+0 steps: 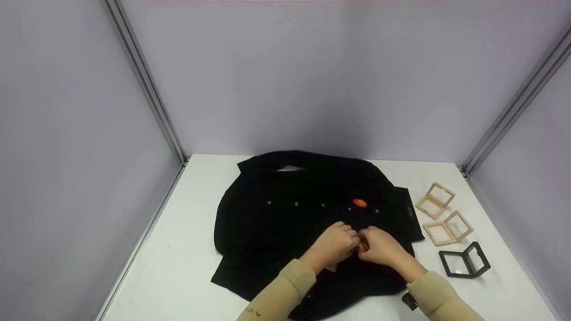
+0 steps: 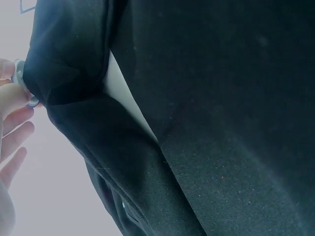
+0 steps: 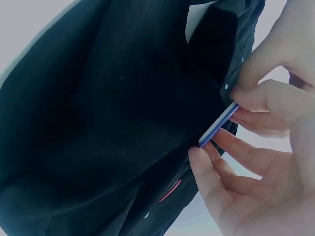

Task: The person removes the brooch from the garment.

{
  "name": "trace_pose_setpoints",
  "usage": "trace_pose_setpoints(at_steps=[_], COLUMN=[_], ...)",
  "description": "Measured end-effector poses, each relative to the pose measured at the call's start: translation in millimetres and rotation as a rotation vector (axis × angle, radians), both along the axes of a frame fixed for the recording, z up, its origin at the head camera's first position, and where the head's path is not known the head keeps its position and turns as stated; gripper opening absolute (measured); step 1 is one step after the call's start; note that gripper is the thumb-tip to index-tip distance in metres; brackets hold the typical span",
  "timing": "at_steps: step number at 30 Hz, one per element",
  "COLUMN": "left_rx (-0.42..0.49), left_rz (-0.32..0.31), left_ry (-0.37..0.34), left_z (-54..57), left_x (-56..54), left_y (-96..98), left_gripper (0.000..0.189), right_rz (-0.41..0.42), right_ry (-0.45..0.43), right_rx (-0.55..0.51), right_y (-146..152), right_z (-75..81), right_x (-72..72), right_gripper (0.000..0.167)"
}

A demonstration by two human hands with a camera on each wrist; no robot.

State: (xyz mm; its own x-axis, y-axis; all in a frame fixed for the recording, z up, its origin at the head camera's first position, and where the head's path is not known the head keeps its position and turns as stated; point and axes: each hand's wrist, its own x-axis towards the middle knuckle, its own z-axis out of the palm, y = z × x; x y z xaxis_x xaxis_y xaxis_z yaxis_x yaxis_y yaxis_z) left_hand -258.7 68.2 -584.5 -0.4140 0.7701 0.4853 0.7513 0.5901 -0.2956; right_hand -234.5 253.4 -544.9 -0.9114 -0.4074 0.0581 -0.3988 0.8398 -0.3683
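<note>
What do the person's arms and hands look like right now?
Both sleeves are khaki: the left sleeve carries dark lettering, and a small black object shows beside the right sleeve. The left hand and right hand wear no gloves.

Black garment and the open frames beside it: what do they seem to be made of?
The black garment looks like matte cloth: it falls in soft folds with little shine. The black frame seems smooth plastic, judging by its thin, even edges. The tan frame and pinkish frame look matte, perhaps wood or plastic; they're too small to show grain.
</note>
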Motion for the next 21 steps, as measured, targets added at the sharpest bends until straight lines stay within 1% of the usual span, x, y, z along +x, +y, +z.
trace_pose_setpoints(at_steps=[3, 7, 14, 21], left_rx=[-0.009, -0.009, 0.013, 0.018], left_rz=[0.011, 0.009, 0.013, 0.016], left_ry=[-0.012, -0.02, -0.023, -0.082], left_z=[0.4, 0.3, 0.2, -0.5], left_x=[-0.4, -1.2, -2.5, -3.2], left_y=[0.1, -0.1, -0.1, -0.2], left_gripper=[0.01, 0.011, 0.011, 0.01], right_rz=[-0.008, -0.021, -0.022, -0.019], right_ry=[-0.004, -0.021, -0.017, -0.015], right_rx=[0.001, 0.006, 0.011, 0.011], right_y=[-0.3, -0.4, 0.5, 0.6], right_z=[-0.2, -0.2, 0.2, -0.6], right_x=[-0.1, -0.1, -1.4, -1.4], right_gripper=[0.027, 0.028, 0.024, 0.024])
